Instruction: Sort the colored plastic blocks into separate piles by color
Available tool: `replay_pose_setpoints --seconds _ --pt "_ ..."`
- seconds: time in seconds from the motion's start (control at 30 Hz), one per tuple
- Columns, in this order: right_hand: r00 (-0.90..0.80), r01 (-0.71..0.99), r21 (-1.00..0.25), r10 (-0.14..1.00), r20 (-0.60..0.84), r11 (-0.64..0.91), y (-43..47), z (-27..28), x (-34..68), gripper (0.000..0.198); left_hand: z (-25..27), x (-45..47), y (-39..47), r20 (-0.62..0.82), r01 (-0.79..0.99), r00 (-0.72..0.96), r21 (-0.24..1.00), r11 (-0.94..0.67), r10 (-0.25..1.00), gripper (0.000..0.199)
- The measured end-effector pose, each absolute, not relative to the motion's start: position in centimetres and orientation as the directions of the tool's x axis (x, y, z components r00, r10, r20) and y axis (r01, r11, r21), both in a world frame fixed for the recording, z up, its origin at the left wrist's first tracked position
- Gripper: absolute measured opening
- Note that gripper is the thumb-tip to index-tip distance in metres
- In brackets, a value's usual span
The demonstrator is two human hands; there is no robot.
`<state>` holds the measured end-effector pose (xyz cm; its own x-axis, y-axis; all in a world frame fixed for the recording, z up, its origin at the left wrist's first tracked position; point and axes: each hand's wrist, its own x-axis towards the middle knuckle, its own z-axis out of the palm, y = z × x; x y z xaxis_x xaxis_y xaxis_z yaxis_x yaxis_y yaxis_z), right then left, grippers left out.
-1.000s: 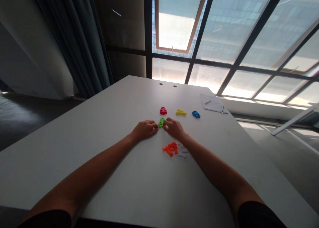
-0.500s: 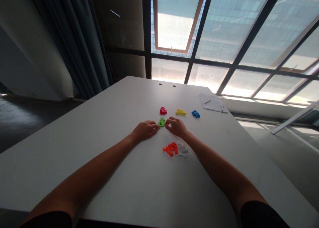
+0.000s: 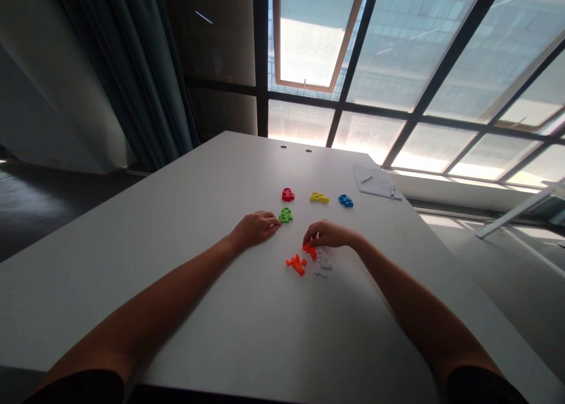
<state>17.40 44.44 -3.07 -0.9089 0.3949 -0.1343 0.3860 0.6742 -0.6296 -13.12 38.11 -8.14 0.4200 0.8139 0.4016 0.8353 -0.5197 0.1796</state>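
White and smooth, a broad worktop (image 3: 212, 333) is carrying everything around the hands. Flat white paper (image 3: 375, 183) is lying near its far right edge, well apart. The bare left hand (image 3: 256, 229) is resting just left of a blocky, bright-green plastic cluster (image 3: 285, 216), perhaps steadying it; the bare right hand (image 3: 327, 234) is hovering over the nearer pieces. Beyond the green, a rounded red plastic cluster (image 3: 288, 195), a long yellow plastic cluster (image 3: 319, 197) and a compact blue plastic cluster (image 3: 345, 201) are sitting in a spaced row, seemingly sorted by colour. Nearer the body, loose orange plastic pieces (image 3: 298, 266) are lying beside pale, translucent-looking pieces (image 3: 325, 261). The left grip is looking narrow, its fingertips meeting the green cluster's edge; whether it is pinching, I cannot tell. The right grip is curling narrowly down onto a small, bright-orange plastic bit (image 3: 311, 251), its fingers hiding whether they are closing around it.
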Motion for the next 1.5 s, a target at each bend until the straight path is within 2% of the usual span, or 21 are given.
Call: replay_pose_setpoints --seconds 0.13,0.27,0.4,0.57,0.67,0.73,0.8,0.9,0.97,1.03,1.13,1.37,1.5 --pt "-0.803 0.501 -0.572 0.595 -0.029 0.649 46.8 -4.2 18.8 0.018 -8.2 -13.3 38.1 0.397 0.837 0.419 0.181 -0.517 0.817 0.028" --pt "-0.648 0.601 -0.468 0.738 0.190 0.648 48.2 -6.0 19.9 0.011 -8.2 -13.4 38.1 0.388 0.839 0.417 0.185 -0.512 0.822 0.027" --pt "-0.515 0.668 -0.384 0.768 0.381 0.638 48.6 -7.9 20.1 0.013 -8.2 -13.4 38.1 0.396 0.834 0.416 0.194 -0.517 0.819 0.027" --pt "-0.510 0.612 -0.396 0.725 0.463 0.684 48.7 -9.2 19.5 0.021 -8.3 -13.4 38.2 0.395 0.832 0.421 0.191 -0.521 0.817 0.027" --pt "-0.476 0.592 -0.421 0.720 0.505 0.687 48.9 -8.7 19.7 0.034 -8.4 -13.5 38.3 0.395 0.832 0.423 0.188 -0.523 0.815 0.027" --pt "-0.493 0.592 -0.449 0.741 0.456 0.669 49.1 -7.7 20.2 0.033 -8.4 -13.5 38.3 0.395 0.833 0.422 0.186 -0.520 0.816 0.028" --pt "-0.595 0.568 -0.511 0.751 0.286 0.645 49.2 -6.3 21.0 0.025 -8.5 -13.5 38.3 0.393 0.834 0.422 0.186 -0.520 0.817 0.028" --pt "-0.756 0.533 -0.633 0.653 -0.057 0.562 48.7 -4.1 21.9 0.022 -8.5 -13.5 38.3 0.392 0.834 0.420 0.189 -0.519 0.818 0.028" --pt "-0.801 0.516 -0.675 0.575 -0.164 0.527 48.1 -3.1 21.9 0.028 -8.5 -13.5 38.3 0.392 0.834 0.419 0.191 -0.518 0.819 0.028" --pt "-0.825 0.496 -0.684 0.535 -0.180 0.535 47.5 -2.8 21.5 0.031 -8.5 -13.5 38.3 0.393 0.833 0.415 0.197 -0.516 0.820 0.028" --pt "-0.828 0.497 -0.669 0.533 -0.175 0.553 47.0 -2.9 20.8 0.027 -8.5 -13.5 38.3 0.395 0.832 0.412 0.205 -0.516 0.821 0.028" --pt "-0.711 0.622 -0.591 0.687 -0.151 0.514 47.8 -4.1 21.0 0.026 -8.4 -13.4 38.3 0.395 0.835 0.408 0.203 -0.511 0.823 0.027" --pt "-0.714 0.613 -0.557 0.695 -0.084 0.561 48.2 -4.6 21.1 0.021 -8.4 -13.4 38.3 0.390 0.835 0.408 0.207 -0.511 0.826 0.026"
